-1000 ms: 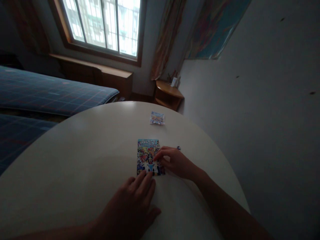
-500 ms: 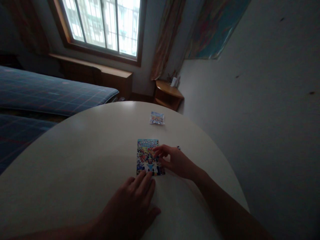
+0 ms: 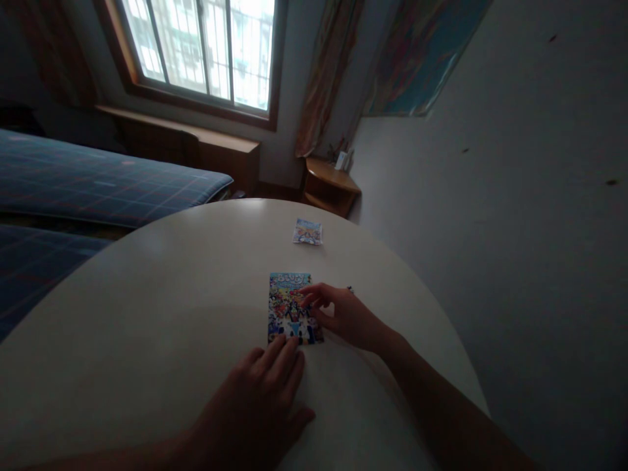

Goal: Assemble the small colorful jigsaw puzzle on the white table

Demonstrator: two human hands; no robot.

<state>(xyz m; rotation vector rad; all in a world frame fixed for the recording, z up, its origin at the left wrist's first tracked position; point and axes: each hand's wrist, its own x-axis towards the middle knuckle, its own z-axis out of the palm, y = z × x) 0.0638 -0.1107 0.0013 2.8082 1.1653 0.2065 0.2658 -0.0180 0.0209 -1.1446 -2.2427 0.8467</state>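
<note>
The picture (image 3: pixel 284 304) lies flat on the table (image 3: pixel 147 314), between the middle and the near edge, its top side toward the far edge; it is crowded with small coloured figures under a line of pale lettering. The left hand (image 3: pixel 267 376) lies palm down with its fingers outstretched and thumb spread, loose rather than closed, its fingertips at the picture's near edge and the rest over the table toward the near edge. The right hand (image 3: pixel 338 311) reaches in from the table's right edge over the picture's right side, fingers bent and thumb parted from them; whether the fingertips touch the surface is too dim to tell. Just beyond its knuckles, on the table, is a small dark piece (image 3: pixel 350 289), too little to make out. Near the far edge, right of its middle, lies a packet (image 3: pixel 307 233) with a similar print, well apart from both hands. Past the far edge stand a corner shelf (image 3: pixel 331 175) and, leftward, a plaid mattress (image 3: pixel 108 173), with a bright window (image 3: pixel 206 52) behind.
</note>
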